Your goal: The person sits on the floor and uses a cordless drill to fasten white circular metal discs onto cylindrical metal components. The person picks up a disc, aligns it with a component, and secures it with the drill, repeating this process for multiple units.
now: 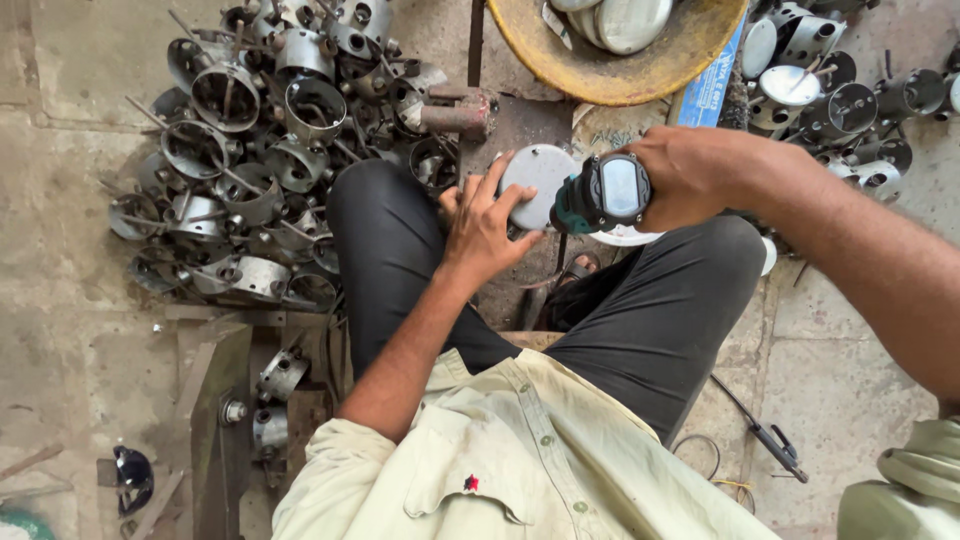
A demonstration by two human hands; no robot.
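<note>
I sit with my knees apart over a stained concrete floor. My left hand (480, 222) grips a round grey metal disc-shaped part (538, 176) between my knees, fingers spread over its left edge. My right hand (675, 175) is closed around the handle of a teal and black cordless power tool (602, 193), whose body points left at the disc. The tool's tip is hidden behind its body and the disc.
A large heap of cylindrical metal housings with rods (262, 150) lies to the left. A yellow basin (615, 45) holding shiny discs stands ahead. More metal parts (845, 95) lie at the right. A rusty metal stand (460, 110) and floor tools (765, 435) are nearby.
</note>
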